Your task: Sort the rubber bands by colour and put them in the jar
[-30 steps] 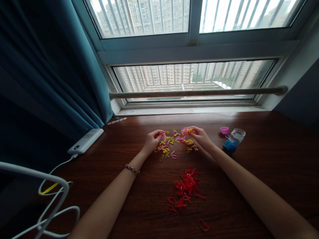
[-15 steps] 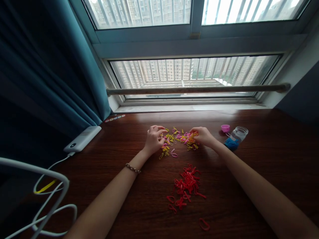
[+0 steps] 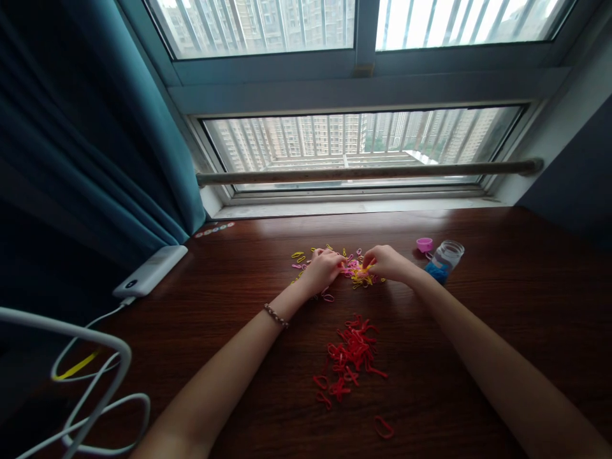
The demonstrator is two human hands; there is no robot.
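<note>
Small yellow and pink rubber bands [image 3: 362,279] lie loosely piled on the brown table. My left hand [image 3: 325,271] rests over the left part of this pile, palm down. Its fingers are drawn together at the pink bands, and whatever lies between the tips is hidden. From the other side, my right hand [image 3: 386,262] pinches some orange rubber bands [image 3: 366,269] just above the pile. Nearer to me is a separate heap of red rubber bands [image 3: 354,350], with one loose red band [image 3: 384,428] in front of it.
A clear jar [image 3: 445,258] with blue bands inside leans over at the right, beside a pink cap [image 3: 424,244]. On the left lie a white power bank [image 3: 150,271] and looped white cables [image 3: 108,338]. A window with a rail [image 3: 363,172] rises behind the table [image 3: 502,306].
My left hand has moved right, from the left edge of the yellow and pink pile to its middle, closer to my right hand. Its fingers have drawn together. The view has shifted slightly.
</note>
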